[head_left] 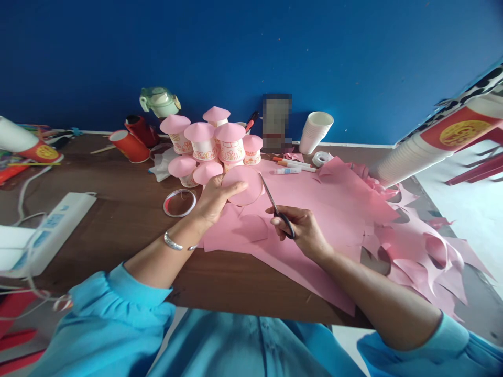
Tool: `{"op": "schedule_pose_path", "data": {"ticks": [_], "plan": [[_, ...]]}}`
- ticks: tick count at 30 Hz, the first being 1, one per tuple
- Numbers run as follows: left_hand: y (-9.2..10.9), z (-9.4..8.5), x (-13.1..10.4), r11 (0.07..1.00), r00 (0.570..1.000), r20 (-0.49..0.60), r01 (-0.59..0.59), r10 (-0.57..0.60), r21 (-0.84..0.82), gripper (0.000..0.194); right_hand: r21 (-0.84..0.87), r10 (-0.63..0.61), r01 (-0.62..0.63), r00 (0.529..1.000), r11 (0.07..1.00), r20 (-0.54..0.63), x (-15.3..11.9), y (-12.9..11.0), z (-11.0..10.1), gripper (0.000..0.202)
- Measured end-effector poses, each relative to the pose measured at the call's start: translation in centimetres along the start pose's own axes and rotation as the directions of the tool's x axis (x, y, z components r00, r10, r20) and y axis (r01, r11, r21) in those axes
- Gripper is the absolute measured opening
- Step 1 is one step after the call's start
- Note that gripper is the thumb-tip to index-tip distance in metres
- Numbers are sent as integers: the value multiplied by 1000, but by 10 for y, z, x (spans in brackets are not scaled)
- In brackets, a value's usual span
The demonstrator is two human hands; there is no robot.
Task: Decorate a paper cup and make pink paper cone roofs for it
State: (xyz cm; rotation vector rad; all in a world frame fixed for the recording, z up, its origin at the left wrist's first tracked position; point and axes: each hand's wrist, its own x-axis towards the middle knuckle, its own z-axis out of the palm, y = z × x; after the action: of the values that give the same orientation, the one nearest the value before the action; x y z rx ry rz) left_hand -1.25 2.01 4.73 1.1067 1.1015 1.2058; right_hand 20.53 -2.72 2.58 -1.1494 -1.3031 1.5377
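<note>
A round pink paper disc is pinched in my left hand, thumb on top, over the table's middle. My right hand grips black-handled scissors, whose blades point up and left with the tip at the disc's right edge. Beneath both hands lie large sheets of pink paper. Just beyond the disc stand several decorated paper cups with pink cone tops. To the left of my left hand, a roll of tape lies flat on the table.
Pink paper scraps pile at the right edge, beside a long stack of paper cups. White cups, markers and a glue tube sit at the back. A power strip with cables lies left, near red cups.
</note>
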Motion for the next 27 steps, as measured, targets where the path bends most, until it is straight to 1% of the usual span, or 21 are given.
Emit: {"op": "schedule_pose_path", "data": {"ticks": [3, 5, 9, 12, 19, 23, 27], "plan": [[2, 1, 0, 1000, 999, 31, 14, -14, -9, 37, -3, 9, -9, 1000, 1000, 0, 0, -1, 0, 45], [3, 1, 0, 1000, 1000, 23, 10, -10, -3, 36, -4, 14, -14, 1000, 1000, 1, 0, -2, 0, 45], [7, 3, 1, 999, 999, -18, -40, 40, 21, 32, 9, 24, -24, 1000, 1000, -1, 0, -2, 0, 48], [7, 4, 0, 999, 999, 2, -34, 34, 10, 34, 11, 41, -41, 999, 999, -4, 1, -1, 1, 51], [-1, -1, 0, 1000, 999, 28, 31, -31, 7, 36, 4, 43, -43, 999, 999, -15, 2, 0, -1, 52], [-5, -3, 2, 999, 999, 41, 31, -32, 27, 32, -14, 29, -30, 999, 999, -19, 2, 0, -1, 52], [-7, -5, 3, 999, 998, 51, 20, -21, 36, 29, 10, 27, -27, 1000, 1000, -15, 2, 0, -1, 49]]}}
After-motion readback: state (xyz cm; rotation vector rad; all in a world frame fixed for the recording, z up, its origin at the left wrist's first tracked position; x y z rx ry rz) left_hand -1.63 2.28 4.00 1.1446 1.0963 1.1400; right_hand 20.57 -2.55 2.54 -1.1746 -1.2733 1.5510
